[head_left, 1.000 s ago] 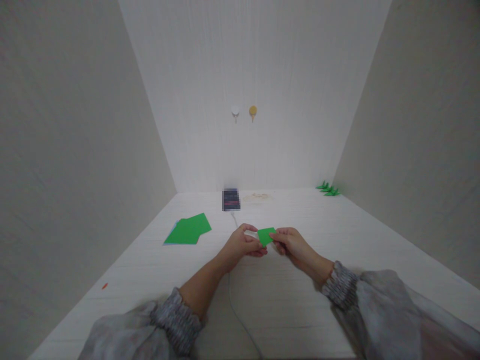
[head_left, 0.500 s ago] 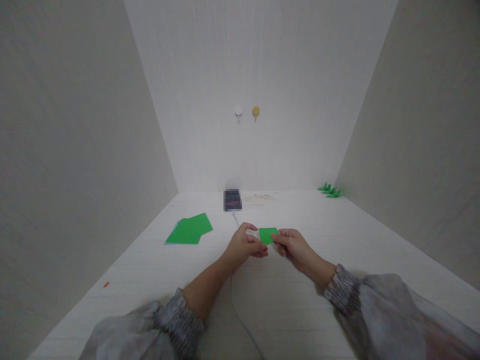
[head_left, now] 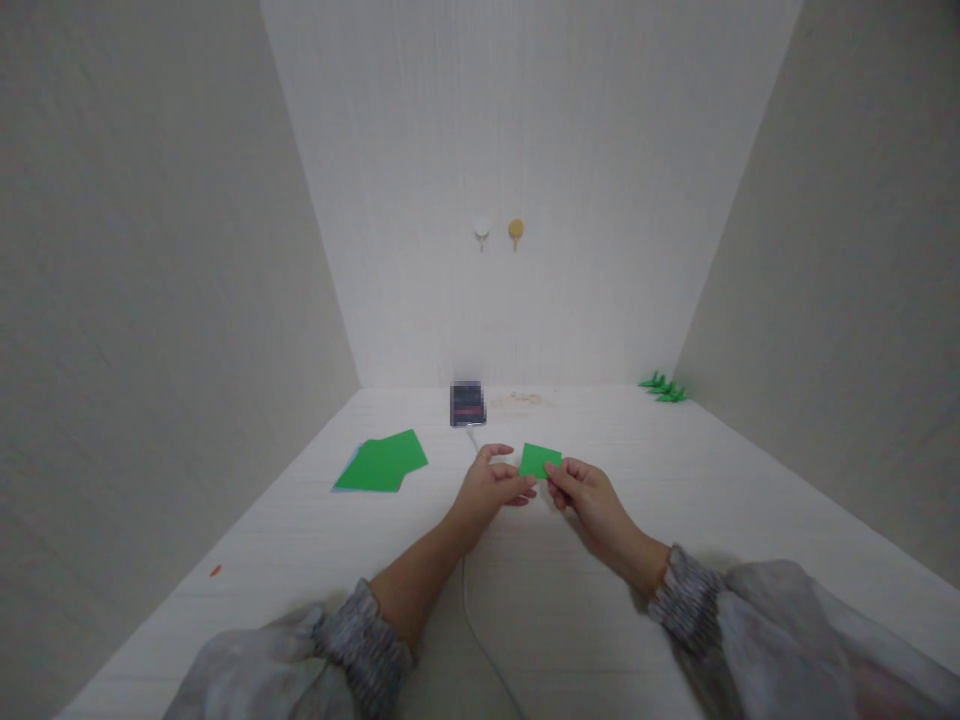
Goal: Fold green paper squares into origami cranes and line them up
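A small folded green paper [head_left: 539,460] is held up just above the white table [head_left: 675,500], in the middle. My left hand [head_left: 491,488] pinches its lower left edge with thumb and fingers closed. My right hand [head_left: 585,492] pinches its lower right edge, fingers curled. Both hands sit close together, almost touching.
A stack of flat green sheets [head_left: 382,464] lies to the left. A small dark device [head_left: 466,403] stands at the back with a white cable [head_left: 480,640] running toward me. Several folded green paper figures [head_left: 663,388] sit in the far right corner. Two hooks [head_left: 499,231] hang on the back wall. A red speck [head_left: 215,571] lies left.
The paper has tipped up slightly, showing more of its face, and both hands have edged a little to the right. The view has shifted slightly.
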`<state>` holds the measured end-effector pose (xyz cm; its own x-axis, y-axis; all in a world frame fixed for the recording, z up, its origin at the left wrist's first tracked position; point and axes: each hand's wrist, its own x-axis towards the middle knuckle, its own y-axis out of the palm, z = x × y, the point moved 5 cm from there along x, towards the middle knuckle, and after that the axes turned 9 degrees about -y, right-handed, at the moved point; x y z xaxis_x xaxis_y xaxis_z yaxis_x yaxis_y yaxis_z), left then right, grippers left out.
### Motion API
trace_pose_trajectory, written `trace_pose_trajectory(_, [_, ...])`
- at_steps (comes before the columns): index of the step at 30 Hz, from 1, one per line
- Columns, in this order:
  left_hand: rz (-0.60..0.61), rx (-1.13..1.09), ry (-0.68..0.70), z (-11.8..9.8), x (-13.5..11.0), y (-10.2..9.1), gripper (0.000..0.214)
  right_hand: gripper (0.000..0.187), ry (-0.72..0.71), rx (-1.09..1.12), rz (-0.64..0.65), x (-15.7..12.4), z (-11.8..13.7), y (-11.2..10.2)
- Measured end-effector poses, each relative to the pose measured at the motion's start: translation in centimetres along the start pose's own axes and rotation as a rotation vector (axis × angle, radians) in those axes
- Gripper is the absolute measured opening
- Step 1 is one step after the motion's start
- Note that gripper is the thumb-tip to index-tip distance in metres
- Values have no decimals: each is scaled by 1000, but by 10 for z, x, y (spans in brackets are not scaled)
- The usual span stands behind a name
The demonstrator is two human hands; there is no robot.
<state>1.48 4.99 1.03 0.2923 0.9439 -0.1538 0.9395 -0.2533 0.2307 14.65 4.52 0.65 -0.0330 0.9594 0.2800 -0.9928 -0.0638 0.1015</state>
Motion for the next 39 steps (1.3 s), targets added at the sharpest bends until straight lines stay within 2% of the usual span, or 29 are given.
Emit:
trace_pose_trajectory(5, [-15,-45,71,-2,2,-5,56,26,53,12,90,-1,0,7])
trace_pose_trajectory(8, [-13,-3,44,1,3,-10,52,17,75,40,137,-1,-1,9])
trace_pose_trajectory(11, [33,87,-7,6,3,-9,48,27,89,88,206,-2,-4,11])
trace_pose_trajectory(14, [85,115,-33,9,2,-7,48,20,132,67,282,-3,-8,14])
trace_pose_trajectory(23, [-30,-13,68,0,4,-15,38,23,121,158,219,-2,-7,15])
trace_pose_trajectory(26, [-58,12,38,2,4,-15,32,26,101,169,195,-2,-7,14])
trace_pose_trajectory(31, [-15,-2,-4,5,4,-13,24,26,88,159,194,-3,-3,13])
trace_pose_trajectory(39, [-41,-40,-35,4,3,-13,20,25,57,126,175,-3,4,13])
